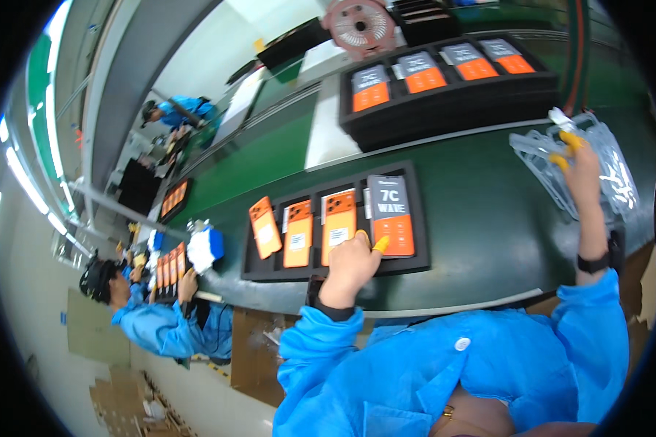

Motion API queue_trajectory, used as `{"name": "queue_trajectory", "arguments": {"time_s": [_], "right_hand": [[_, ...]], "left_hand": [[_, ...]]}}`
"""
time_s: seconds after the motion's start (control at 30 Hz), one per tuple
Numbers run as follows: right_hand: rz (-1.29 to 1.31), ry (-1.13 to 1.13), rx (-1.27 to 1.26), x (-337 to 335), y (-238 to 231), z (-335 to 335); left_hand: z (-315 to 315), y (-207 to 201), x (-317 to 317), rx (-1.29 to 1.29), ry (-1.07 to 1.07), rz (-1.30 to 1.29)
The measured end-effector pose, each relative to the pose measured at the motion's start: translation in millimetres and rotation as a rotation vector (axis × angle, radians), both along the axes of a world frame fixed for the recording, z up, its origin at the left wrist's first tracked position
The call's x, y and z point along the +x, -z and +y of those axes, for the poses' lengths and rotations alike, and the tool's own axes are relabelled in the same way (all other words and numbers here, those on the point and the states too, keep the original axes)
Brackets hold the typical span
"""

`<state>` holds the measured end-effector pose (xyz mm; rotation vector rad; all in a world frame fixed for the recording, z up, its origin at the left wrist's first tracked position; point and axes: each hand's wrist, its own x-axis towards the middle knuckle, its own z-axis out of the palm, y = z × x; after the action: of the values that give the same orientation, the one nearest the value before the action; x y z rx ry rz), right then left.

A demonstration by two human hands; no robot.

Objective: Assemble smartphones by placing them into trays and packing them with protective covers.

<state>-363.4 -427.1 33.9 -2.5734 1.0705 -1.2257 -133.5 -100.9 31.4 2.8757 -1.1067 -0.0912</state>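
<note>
A black foam tray lies before me with three orange phones, backs up, and one phone covered by a printed grey-and-orange film. The leftmost orange phone sits tilted in its slot. Over the lower edge of the third orange phone is my left hand, thumb and forefinger apart, the thumb touching the film-covered phone. Both hands wear yellow finger cots. At the right, my right hand pinches a thin clear plastic piece at a pile of clear plastic pieces.
Stacked black trays, the top one holding film-covered phones, stand at the back. Behind them is a pink fan. A blue-and-white bundle sits to the left. Beside it a co-worker handles another phone tray; a second person works farther off.
</note>
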Motion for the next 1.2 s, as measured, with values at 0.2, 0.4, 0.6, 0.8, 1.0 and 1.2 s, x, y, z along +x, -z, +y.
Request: {"name": "queue_trajectory", "arguments": {"time_s": [0.2, 0.4, 0.6, 0.8, 1.0, 1.2], "right_hand": [[0.568, -0.557, 0.013, -14, -7, 86], [0.681, -0.905, 0.359, -11, 19, 89], [0.704, -1.031, 0.376, -8, 19, 86], [0.382, -0.944, 0.514, 0, 4, 100], [-0.434, -0.979, 1.192, 51, 24, 142], [-0.176, -0.629, 0.116, 13, 2, 110]], "left_hand": [[47, 30, 18, -0.116, -0.298, -0.204], [53, 56, 43, -0.327, -0.288, -0.051], [64, 24, 55, -0.663, -0.368, 0.571], [47, 17, 20, -1.264, -0.251, 0.669], [-32, 24, -65, -0.959, 0.23, 1.046], [-59, 28, -51, -0.439, 0.669, 0.203]]}}
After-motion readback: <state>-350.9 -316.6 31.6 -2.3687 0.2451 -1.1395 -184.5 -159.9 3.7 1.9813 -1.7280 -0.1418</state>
